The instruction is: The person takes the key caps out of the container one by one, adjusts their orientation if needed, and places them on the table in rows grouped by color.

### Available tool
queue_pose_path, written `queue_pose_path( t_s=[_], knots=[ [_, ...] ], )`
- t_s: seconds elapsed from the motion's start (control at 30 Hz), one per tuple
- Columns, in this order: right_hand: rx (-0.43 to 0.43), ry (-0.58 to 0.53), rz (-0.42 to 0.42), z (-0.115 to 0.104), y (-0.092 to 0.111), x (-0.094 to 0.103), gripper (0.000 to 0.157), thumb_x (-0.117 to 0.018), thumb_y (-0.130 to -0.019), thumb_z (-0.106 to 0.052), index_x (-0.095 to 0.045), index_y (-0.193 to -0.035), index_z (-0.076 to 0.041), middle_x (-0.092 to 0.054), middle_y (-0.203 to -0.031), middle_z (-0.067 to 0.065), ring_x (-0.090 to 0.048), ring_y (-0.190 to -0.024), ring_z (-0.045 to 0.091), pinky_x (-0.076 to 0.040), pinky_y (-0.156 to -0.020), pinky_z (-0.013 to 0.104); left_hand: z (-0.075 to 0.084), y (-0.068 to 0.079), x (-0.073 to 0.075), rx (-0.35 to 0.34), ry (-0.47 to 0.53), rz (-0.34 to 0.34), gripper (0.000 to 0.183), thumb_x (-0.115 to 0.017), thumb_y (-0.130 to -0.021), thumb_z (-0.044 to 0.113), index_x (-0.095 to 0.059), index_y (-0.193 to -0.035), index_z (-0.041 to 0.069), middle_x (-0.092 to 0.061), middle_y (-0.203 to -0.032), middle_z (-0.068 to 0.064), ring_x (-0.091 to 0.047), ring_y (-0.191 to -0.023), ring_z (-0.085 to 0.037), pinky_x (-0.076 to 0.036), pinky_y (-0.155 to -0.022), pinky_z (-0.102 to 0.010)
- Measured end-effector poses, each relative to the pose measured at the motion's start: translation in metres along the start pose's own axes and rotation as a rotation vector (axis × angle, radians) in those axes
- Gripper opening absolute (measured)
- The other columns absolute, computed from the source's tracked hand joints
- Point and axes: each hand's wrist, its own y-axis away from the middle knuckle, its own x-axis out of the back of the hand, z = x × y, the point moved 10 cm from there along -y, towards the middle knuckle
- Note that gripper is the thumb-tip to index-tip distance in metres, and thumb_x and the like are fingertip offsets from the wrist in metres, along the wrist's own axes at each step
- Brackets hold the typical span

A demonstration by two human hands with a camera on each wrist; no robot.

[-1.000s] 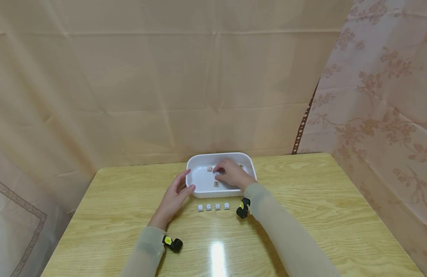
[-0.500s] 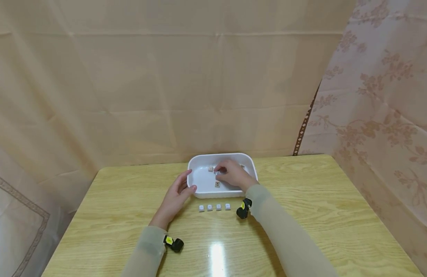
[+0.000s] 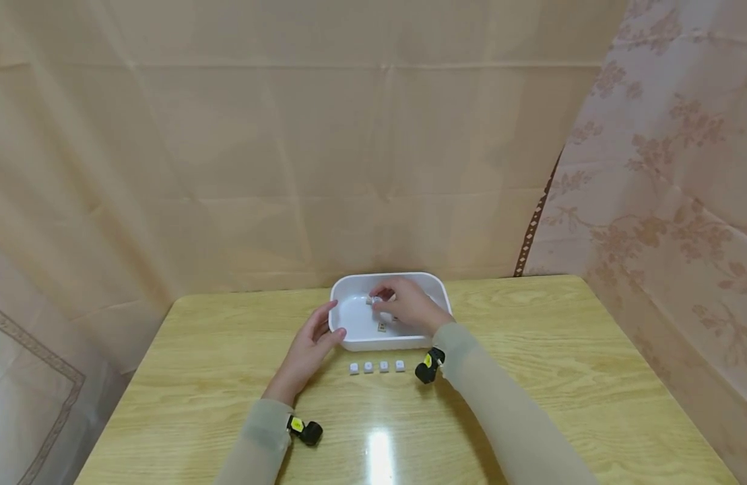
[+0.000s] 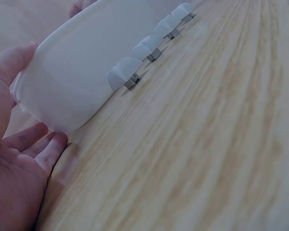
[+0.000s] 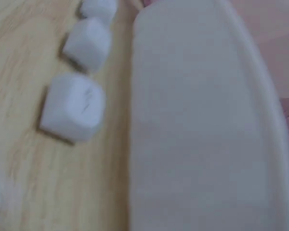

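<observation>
My left hand holds the left end of a white plastic tray. In the left wrist view, the thumb lies at the rim and the other fingers touch the wall low down, near the table. Reaching inside the tray, my right hand pinches a small white keyboard key between thumb and forefinger. Another small pale piece lies right beside it. A brownish square piece lies on the tray floor nearer the front. The right wrist view is blurred and hides the fingertips behind the tray wall.
Several white keycaps on grey switches stand in a row on the wooden table, just in front of the tray. Beige cloth hangs behind the table's back edge. Black wrist cameras are strapped to both sleeves.
My right hand shifts slightly left within the tray with the key, close to the pale piece. The left hand keeps its hold. The whole head view has moved a little down.
</observation>
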Motion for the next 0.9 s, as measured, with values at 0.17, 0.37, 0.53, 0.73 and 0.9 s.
queue_pose_path(
  t_s=[0.17, 0.37, 0.53, 0.73, 0.9],
  knots=[
    [0.062, 0.012, 0.001, -0.018, 0.005, 0.006, 0.021, -0.082, -0.1, -0.016, -0.08, -0.119, -0.009, -0.077, -0.106, -0.001, -0.068, -0.102, 0.016, -0.058, -0.095, 0.037, 0.0, 0.0, -0.001, -0.005, 0.009, -0.01, 0.067, -0.075, -0.107, 0.023, -0.045, -0.167, 0.02, -0.045, -0.169, -0.018, -0.047, -0.154, -0.038, -0.043, -0.123, -0.047],
    [0.135, -0.02, 0.045, -0.037, 0.023, 0.015, 0.019, -0.083, -0.099, -0.014, -0.079, -0.116, -0.005, -0.078, -0.103, 0.002, -0.07, -0.098, 0.017, -0.061, -0.089, 0.038, 0.001, 0.001, 0.0, -0.012, -0.002, -0.007, 0.066, -0.074, -0.107, 0.023, -0.044, -0.167, 0.02, -0.045, -0.169, -0.018, -0.047, -0.154, -0.039, -0.043, -0.123, -0.048],
    [0.093, -0.062, 0.104, -0.037, 0.039, 0.025, 0.02, -0.086, -0.097, -0.017, -0.08, -0.113, -0.008, -0.077, -0.098, -0.003, -0.069, -0.091, 0.012, -0.058, -0.083, 0.031, 0.001, 0.0, -0.002, -0.023, 0.011, -0.007, 0.066, -0.073, -0.107, 0.019, -0.044, -0.167, 0.018, -0.048, -0.167, -0.021, -0.048, -0.153, -0.039, -0.045, -0.123, -0.046],
    [0.056, -0.161, 0.149, -0.033, 0.054, 0.032, 0.025, -0.089, -0.093, -0.013, -0.079, -0.114, -0.002, -0.078, -0.099, 0.0, -0.07, -0.091, 0.014, -0.059, -0.083, 0.027, 0.001, 0.001, -0.001, -0.015, 0.007, 0.0, 0.066, -0.074, -0.107, 0.019, -0.045, -0.166, 0.019, -0.048, -0.166, -0.021, -0.048, -0.153, -0.039, -0.044, -0.123, -0.045],
    [0.062, -0.288, 0.16, -0.032, 0.063, 0.034, 0.026, -0.087, -0.092, -0.006, -0.076, -0.114, 0.004, -0.078, -0.101, 0.008, -0.071, -0.092, 0.019, -0.061, -0.084, 0.025, 0.001, 0.001, 0.001, -0.013, -0.008, 0.009, 0.066, -0.074, -0.107, 0.022, -0.046, -0.166, 0.021, -0.048, -0.167, -0.019, -0.048, -0.153, -0.038, -0.044, -0.123, -0.045]
  ],
)
